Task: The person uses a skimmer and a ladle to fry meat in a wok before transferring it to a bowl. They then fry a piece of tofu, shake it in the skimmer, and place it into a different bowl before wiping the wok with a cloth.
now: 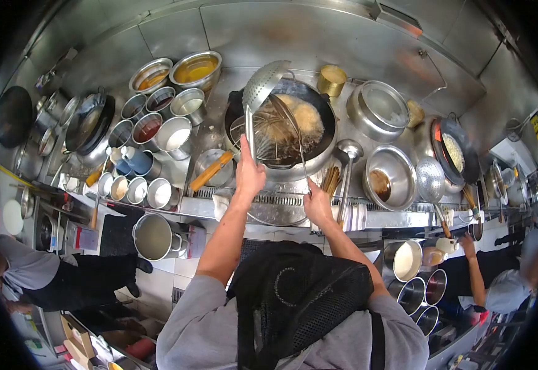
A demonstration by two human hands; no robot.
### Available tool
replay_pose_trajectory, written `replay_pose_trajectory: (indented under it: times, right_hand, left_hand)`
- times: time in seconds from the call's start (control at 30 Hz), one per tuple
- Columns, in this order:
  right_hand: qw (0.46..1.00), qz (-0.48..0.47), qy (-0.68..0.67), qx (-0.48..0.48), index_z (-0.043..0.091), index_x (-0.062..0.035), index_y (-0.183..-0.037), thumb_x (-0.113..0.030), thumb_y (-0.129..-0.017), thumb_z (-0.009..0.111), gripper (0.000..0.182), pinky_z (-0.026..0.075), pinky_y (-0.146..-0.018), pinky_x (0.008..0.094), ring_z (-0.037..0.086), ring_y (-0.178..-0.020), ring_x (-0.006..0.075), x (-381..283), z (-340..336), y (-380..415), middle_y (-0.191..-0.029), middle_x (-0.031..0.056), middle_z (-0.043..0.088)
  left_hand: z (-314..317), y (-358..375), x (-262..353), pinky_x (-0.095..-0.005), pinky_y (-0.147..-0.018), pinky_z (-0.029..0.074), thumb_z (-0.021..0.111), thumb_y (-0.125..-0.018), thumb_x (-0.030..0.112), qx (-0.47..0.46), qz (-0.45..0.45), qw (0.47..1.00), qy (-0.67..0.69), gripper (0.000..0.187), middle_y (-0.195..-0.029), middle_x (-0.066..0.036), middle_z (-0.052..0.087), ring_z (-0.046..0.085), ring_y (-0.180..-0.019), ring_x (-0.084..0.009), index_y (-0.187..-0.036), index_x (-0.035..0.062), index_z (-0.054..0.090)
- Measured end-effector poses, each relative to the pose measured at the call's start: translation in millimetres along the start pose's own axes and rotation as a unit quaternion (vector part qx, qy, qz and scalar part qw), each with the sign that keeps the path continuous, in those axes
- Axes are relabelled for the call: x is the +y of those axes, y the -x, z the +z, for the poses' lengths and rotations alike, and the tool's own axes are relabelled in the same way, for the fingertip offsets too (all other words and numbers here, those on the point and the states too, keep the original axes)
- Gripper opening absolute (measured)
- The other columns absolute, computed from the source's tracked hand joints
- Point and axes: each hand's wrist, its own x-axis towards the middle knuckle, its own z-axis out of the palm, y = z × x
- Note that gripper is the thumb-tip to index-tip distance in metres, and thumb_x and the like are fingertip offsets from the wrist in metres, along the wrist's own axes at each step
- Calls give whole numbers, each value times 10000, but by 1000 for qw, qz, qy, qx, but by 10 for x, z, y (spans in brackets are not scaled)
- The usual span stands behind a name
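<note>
Head view, looking down on the cooking line. Your left hand (pixel 249 172) is clenched around the handle of a perforated steel skimmer (pixel 262 83), whose bowl is raised and tilted above the near-left rim of the black wok (pixel 321 102). Your right hand (pixel 317 206) grips a thin rod-like tool, probably long chopsticks (pixel 293 132), whose far end reaches into the wok; the fingers are closed, though how they wrap the shaft cannot be made out. Inside the wok, a wire strainer basket (pixel 262 139) lies against the near wall, and pale golden fried food (pixel 303 117) sits in the oil just beyond it. A wooden-handled tool (pixel 212 171) rests to the left of the wok beside a cluster of seasoning bowls (pixel 158 126). A ladle (pixel 349 151) stands just right of the wok, next to a steel basin (pixel 391 179). A lidded steel pot (pixel 380 110) lies farther back on the right. At the far right, another person's hand (pixel 466 243) reaches toward the counter edge; a second person (pixel 41 277) stands at the lower left.
</note>
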Motion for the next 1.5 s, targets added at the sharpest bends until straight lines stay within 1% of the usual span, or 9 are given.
replay_pose_trajectory:
  times: [0.6, 0.63, 0.73, 0.83, 1.17, 1.3, 1.4, 1.47, 1.5]
  right_hand:
    - [998, 33, -36, 48, 522, 80, -1247, -40, -805, 475, 460, 501, -756, 445, 639, -827, 432, -144, -338, -397, -907, 333, 621]
    - [998, 9, -50, 45, 528, 36, -1274, -37, -801, 480, 481, 481, -646, 394, 603, -698, 312, -56, -240, -583, -813, 233, 619]
    - [993, 13, -113, 13, 563, 7, -1223, -54, -816, 478, 420, 504, -590, 411, 637, -645, 349, -51, 24, -1125, -809, 264, 637]
    - [932, 185, -306, -57, 607, -36, -1131, -67, -858, 463, 310, 355, -360, 289, 513, -487, 133, -269, 126, -1424, -631, 65, 531]
    - [989, -40, -28, 139, 558, -33, -1269, -49, -802, 471, 476, 478, -589, 392, 588, -591, 290, 292, -253, -551, -734, 222, 615]
    - [994, 37, -3, 107, 542, -4, -1238, -42, -816, 472, 430, 479, -786, 517, 606, -880, 482, -37, -728, -406, -911, 320, 622]
    - [990, 102, 28, 95, 556, 16, -1167, -51, -821, 471, 362, 460, -808, 534, 587, -903, 497, 25, -685, -450, -933, 336, 605]
    - [990, 56, 38, 120, 567, -2, -1063, -27, -826, 460, 261, 490, -601, 508, 629, -687, 439, 408, -380, -511, -793, 279, 634]
    - [962, 181, -193, 72, 553, -17, -1025, -15, -837, 450, 215, 439, -489, 435, 587, -586, 335, 440, -257, -558, -716, 206, 597]
  left_hand:
    - [-47, -194, -227, -450, -837, 471, 541, -736, -50, 59, 44, 997, 23, 913, -1189, -326, 552, 581, -986, -467, -1499, 13, 44]
    - [-62, -207, -199, -451, -848, 468, 536, -735, -52, 52, 28, 998, 23, 912, -1205, -335, 540, 578, -996, -470, -1500, 15, 43]
    - [-70, -242, -158, -460, -864, 458, 535, -732, -49, 44, 20, 999, 23, 915, -1214, -348, 531, 575, -1006, -473, -1502, 19, 44]
    - [-49, -297, -195, -462, -861, 459, 543, -732, -37, 75, 70, 995, 0, 923, -1254, -344, 507, 581, -1013, -458, -1503, 24, 41]
    - [103, -689, -238, -462, -844, 468, 557, -761, 19, -5, 6, 999, -34, 917, -1142, -311, 557, 584, -992, -442, -1503, 41, 18]
    - [349, -945, -28, -470, -887, 462, 571, -771, 60, -46, -26, 997, -58, 894, -1124, -324, 575, 574, -1041, -451, -1490, 12, 43]
    - [618, -1070, 15, -484, -863, 473, 563, -772, 62, -62, -23, 994, -90, 874, -1039, -315, 613, 598, -959, -471, -1477, -14, 52]
    - [755, -1089, 78, -477, -888, 470, 564, -764, 55, -96, -35, 990, -97, 875, -1081, -329, 599, 591, -978, -476, -1465, -51, 50]
    - [773, -1085, 180, -466, -912, 466, 566, -758, 49, -125, -61, 984, -114, 857, -1106, -336, 592, 594, -1005, -467, -1454, -77, 83]
